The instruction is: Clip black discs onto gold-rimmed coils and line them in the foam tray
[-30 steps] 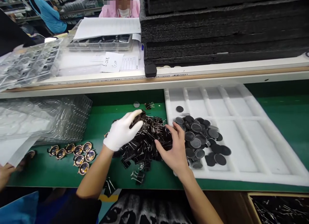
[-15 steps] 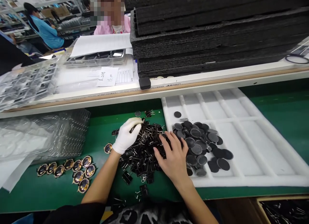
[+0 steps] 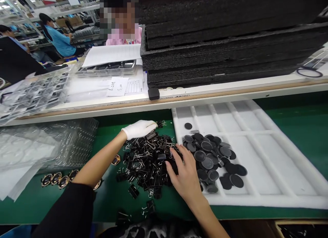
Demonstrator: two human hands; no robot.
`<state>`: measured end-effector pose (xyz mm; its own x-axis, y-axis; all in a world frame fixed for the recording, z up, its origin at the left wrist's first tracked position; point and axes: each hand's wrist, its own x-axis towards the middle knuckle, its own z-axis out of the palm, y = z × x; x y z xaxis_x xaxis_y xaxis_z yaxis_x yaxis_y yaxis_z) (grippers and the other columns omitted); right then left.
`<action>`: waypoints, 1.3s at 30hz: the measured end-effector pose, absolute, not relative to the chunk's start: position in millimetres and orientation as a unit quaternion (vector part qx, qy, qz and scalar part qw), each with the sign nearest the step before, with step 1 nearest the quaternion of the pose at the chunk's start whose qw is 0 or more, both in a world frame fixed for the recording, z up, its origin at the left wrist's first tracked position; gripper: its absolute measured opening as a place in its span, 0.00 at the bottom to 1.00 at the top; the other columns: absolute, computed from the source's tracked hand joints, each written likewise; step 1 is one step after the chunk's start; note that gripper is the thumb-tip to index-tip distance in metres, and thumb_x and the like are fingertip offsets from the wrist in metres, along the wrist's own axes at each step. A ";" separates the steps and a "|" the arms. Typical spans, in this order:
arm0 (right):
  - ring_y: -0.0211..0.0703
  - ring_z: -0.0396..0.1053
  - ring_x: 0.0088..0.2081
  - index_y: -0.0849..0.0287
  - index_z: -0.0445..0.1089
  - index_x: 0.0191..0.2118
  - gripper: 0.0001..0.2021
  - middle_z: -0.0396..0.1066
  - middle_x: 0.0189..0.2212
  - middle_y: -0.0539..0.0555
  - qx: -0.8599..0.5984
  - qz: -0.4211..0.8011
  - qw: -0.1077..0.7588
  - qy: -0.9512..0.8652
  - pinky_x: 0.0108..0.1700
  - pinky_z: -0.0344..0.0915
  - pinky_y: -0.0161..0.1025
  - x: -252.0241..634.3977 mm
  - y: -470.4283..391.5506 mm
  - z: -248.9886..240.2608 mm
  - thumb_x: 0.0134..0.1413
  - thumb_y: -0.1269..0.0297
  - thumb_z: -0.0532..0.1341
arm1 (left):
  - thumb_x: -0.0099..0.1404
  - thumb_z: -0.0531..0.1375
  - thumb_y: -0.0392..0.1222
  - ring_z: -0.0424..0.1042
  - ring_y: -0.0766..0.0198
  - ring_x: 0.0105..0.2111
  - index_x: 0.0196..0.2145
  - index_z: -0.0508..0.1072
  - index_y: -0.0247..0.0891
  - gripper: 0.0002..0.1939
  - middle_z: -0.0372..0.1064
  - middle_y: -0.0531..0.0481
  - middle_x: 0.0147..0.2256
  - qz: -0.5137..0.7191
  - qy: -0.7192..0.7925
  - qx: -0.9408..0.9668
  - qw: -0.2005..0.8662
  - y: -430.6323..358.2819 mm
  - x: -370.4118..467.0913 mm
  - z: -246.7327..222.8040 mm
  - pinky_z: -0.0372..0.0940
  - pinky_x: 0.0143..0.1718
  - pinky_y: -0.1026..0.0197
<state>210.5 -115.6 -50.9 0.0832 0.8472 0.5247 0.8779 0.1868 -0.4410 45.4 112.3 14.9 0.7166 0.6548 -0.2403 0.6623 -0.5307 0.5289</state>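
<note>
A heap of black binder clips (image 3: 143, 162) lies on the green table (image 3: 107, 207). My left hand (image 3: 140, 129), in a white glove, is at the heap's back edge, beside a few clips (image 3: 161, 123); its fingers are drawn together, and what they hold, if anything, is hidden. My bare right hand (image 3: 185, 173) rests at the heap's right side with its fingers spread, holding nothing that shows. Dark round discs (image 3: 207, 159) are piled just right of it on a white divided tray (image 3: 256, 200).
Round sunglasses (image 3: 64, 181) lie at the left, partly behind my left forearm. Behind them are stacked clear plastic trays (image 3: 77, 145). A white shelf (image 3: 217, 96) crosses above the table, bearing black foam trays (image 3: 217, 56) and papers (image 3: 118, 86). Another person (image 3: 124, 38) sits beyond it.
My left hand has moved back and right along the heap's far edge, and its forearm now covers some sunglasses. My right hand has shifted slightly. The view has tilted a little.
</note>
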 end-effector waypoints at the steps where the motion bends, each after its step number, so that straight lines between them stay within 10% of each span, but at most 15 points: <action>1: 0.63 0.60 0.65 0.60 0.62 0.64 0.23 0.63 0.62 0.68 -0.639 -0.022 0.366 -0.676 0.64 0.62 0.68 210.7 -117.0 -51.1 0.67 0.65 0.61 | 0.73 0.46 0.58 0.78 0.58 0.40 0.46 0.78 0.48 0.24 0.79 0.52 0.43 -0.032 0.385 0.873 0.296 119.0 48.6 17.4 0.70 0.46 0.58; 6: 0.63 0.61 0.65 0.62 0.64 0.64 0.22 0.64 0.62 0.68 -0.639 -0.039 0.366 -0.675 0.64 0.62 0.68 213.7 -123.8 -50.7 0.67 0.66 0.61 | 0.72 0.44 0.63 0.73 0.60 0.29 0.44 0.77 0.45 0.29 0.78 0.51 0.34 -0.165 0.371 0.883 0.233 147.3 69.8 30.0 0.66 0.37 0.58; 15: 0.62 0.64 0.64 0.66 0.69 0.60 0.19 0.70 0.57 0.69 -0.585 -0.087 0.374 -0.714 0.64 0.61 0.67 204.3 -148.3 -46.3 0.64 0.74 0.62 | 0.56 0.63 0.64 0.75 0.49 0.45 0.47 0.77 0.42 0.29 0.76 0.40 0.49 -0.184 0.373 0.893 0.172 165.9 132.9 -2.2 0.66 0.44 0.54; 27: 0.53 0.73 0.55 0.67 0.76 0.48 0.14 0.78 0.44 0.62 -0.393 -0.082 0.453 -0.796 0.64 0.62 0.56 190.0 -176.6 -72.1 0.58 0.78 0.59 | 0.60 0.63 0.65 0.73 0.58 0.50 0.52 0.77 0.46 0.29 0.74 0.50 0.54 -0.165 0.211 0.921 0.283 120.2 90.3 52.1 0.65 0.52 0.61; 34: 0.52 0.72 0.57 0.64 0.76 0.48 0.12 0.78 0.45 0.60 -0.351 -0.030 0.431 -0.831 0.67 0.57 0.54 174.2 -186.1 -93.2 0.61 0.72 0.59 | 0.75 0.40 0.62 0.74 0.54 0.43 0.50 0.79 0.34 0.36 0.78 0.40 0.46 -0.116 0.385 0.893 0.201 130.0 39.3 29.1 0.66 0.51 0.53; 39: 0.57 0.71 0.58 0.61 0.76 0.52 0.15 0.75 0.49 0.64 -0.367 0.009 0.397 -0.841 0.64 0.56 0.57 188.6 -198.2 -102.2 0.66 0.60 0.61 | 0.75 0.47 0.61 0.65 0.56 0.61 0.67 0.64 0.45 0.30 0.64 0.48 0.65 -0.026 0.439 0.867 0.235 87.9 13.3 21.5 0.56 0.65 0.54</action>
<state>188.6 -198.2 -102.2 -0.4147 0.6254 0.6610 0.6106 0.7298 -0.3075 13.3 87.9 21.5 0.6136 0.7486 -0.2512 0.7731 -0.5047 0.3841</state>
